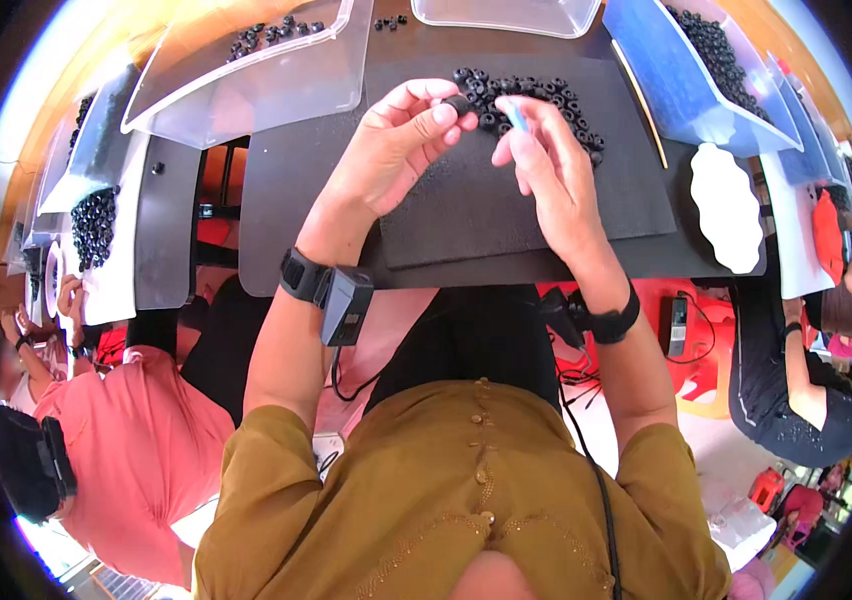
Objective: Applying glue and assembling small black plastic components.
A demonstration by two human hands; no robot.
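While the left hand (pixel 394 145) pinches a small black part (pixel 459 103), the right hand (pixel 554 170) grips a slim light-blue piece (pixel 516 115)

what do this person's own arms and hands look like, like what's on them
The left hand and right hand are ungloved. Short mustard-brown sleeves cover the upper arms. Each wrist wears a black strap with a dark, boxy device on its inner side; the left one shows a small printed label, and a black cable hangs from it.
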